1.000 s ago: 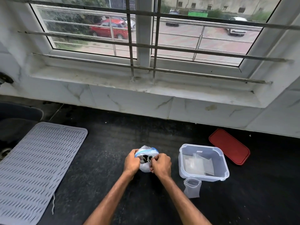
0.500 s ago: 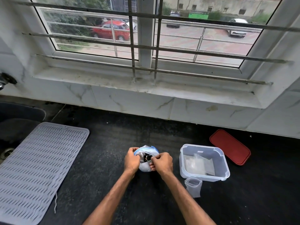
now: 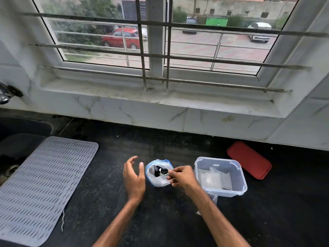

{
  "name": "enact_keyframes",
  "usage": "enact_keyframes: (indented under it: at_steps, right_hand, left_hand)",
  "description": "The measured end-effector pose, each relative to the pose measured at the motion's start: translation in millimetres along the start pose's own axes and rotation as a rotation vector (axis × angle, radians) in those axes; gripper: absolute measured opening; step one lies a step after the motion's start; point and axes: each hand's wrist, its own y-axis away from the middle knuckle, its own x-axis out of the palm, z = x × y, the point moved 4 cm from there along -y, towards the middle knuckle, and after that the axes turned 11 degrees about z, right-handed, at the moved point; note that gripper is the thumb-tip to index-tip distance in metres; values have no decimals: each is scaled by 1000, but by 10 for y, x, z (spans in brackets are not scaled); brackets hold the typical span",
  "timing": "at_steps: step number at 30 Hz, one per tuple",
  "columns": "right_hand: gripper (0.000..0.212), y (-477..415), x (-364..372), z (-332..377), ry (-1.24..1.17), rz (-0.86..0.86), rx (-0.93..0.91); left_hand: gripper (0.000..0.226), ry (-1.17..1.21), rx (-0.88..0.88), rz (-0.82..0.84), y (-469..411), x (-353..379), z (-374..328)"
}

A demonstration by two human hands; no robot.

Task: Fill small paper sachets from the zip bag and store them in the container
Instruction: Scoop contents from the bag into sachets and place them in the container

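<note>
One clear blue-zipped bag [image 3: 157,178], one small metal scoop [image 3: 164,171], one clear plastic container [image 3: 226,192], one red rectangular lid [image 3: 249,160], one grey ribbed mat [image 3: 44,184]. The container's overlapping paper sachets [image 3: 213,177] cannot be counted.

Black counter [image 3: 284,211] with mat [image 3: 42,184], zip bag [image 3: 156,180], container [image 3: 220,191], red lid [image 3: 249,160]

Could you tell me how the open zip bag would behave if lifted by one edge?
Probably floppy: the zip bag is thin, crumpled plastic, so its mouth would likely sag. The left hand is apart from it and the right hand only holds a small scoop at its mouth, so a push may tip it, spilling the dark contents.
</note>
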Motion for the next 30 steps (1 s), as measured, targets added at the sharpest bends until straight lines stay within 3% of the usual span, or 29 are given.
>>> enact_keyframes:
  at_steps: [3, 6, 10, 12, 16, 20, 24, 27, 30]
  right_hand:
    - [12, 173, -142, 112, -40, 25, -57]
    - [11, 365, -400, 215, -61, 10, -109]
    - [10, 613, -815, 278, -101, -11, -151]
    - [11, 735, -1017, 265, -101, -26, -162]
    - [10, 897, -1332, 162, -72, -52, -166]
    - [10, 982, -1522, 54, -56, -46, -164]
    - [13, 1044, -1586, 23, -15, -2, -171]
    - [11, 1118, -1591, -12, 64, 75, -189]
    - [10, 1195, -1560, -48, 245, 126, -234]
  left_hand:
    - [28, -26, 133, -102, 343, 63, -205]
    - [40, -52, 160, 57, 823, 436, -358]
    - [100, -211, -54, 329, 1371, 1105, -311]
    - [113, -256, -212, 400, 1562, 1384, -345]
    - [103, -319, -359, 323, 1739, 1745, -430]
    - [69, -326, -341, 165, 1773, 1901, -428]
    - [47, -220, -268, 158, 1847, 1836, -447]
    - [48, -156, -152, 151, 1927, 1756, -528]
    - [63, -156, -73, 129, 1942, 1722, -643]
